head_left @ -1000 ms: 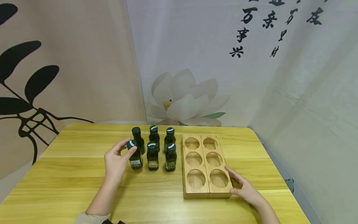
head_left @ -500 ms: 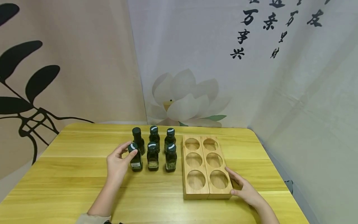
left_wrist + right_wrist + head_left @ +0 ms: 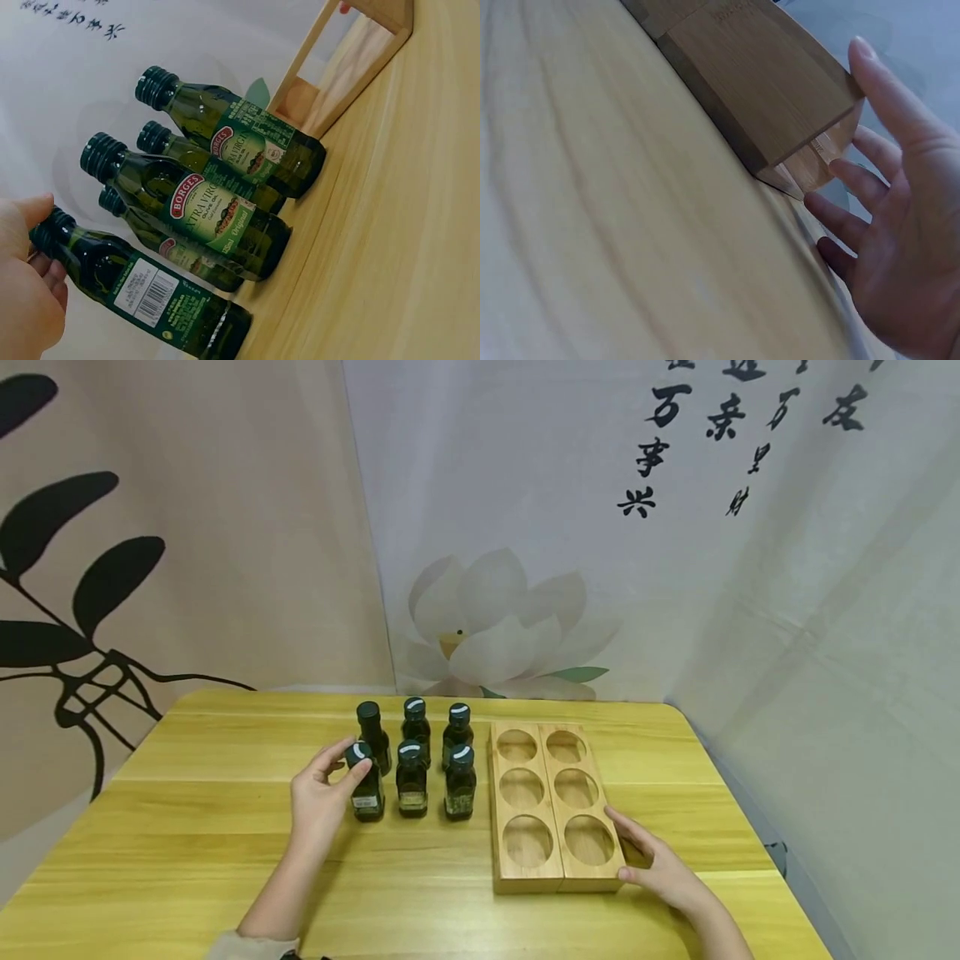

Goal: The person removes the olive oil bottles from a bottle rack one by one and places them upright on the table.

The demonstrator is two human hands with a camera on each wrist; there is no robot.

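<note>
My left hand (image 3: pixel 318 793) pinches the dark cap of an olive oil bottle (image 3: pixel 367 797), which stands upright on the table at the front left of a group. In the left wrist view this bottle (image 3: pixel 169 300) shows a white barcode label, and thumb and fingers meet at its cap. Several more green olive oil bottles (image 3: pixel 412 785) stand close beside and behind it. To their right lies a wooden rack (image 3: pixel 558 881) of two joined blocks with round holes. My right hand (image 3: pixel 663 872) rests against the rack's right side near its front corner, fingers loosely extended.
The yellow wood-grain table (image 3: pixel 187 827) ends at a back edge by a printed curtain (image 3: pixel 480 527). A second curtain (image 3: pixel 847 693) hangs along the right side. In the left wrist view the rack (image 3: pixel 360 60) appears hollow from its end.
The left hand, pinching the bottle's cap, has come slightly down and to the right, and the bottle now sits level with its neighbours. The right hand stays against the rack.
</note>
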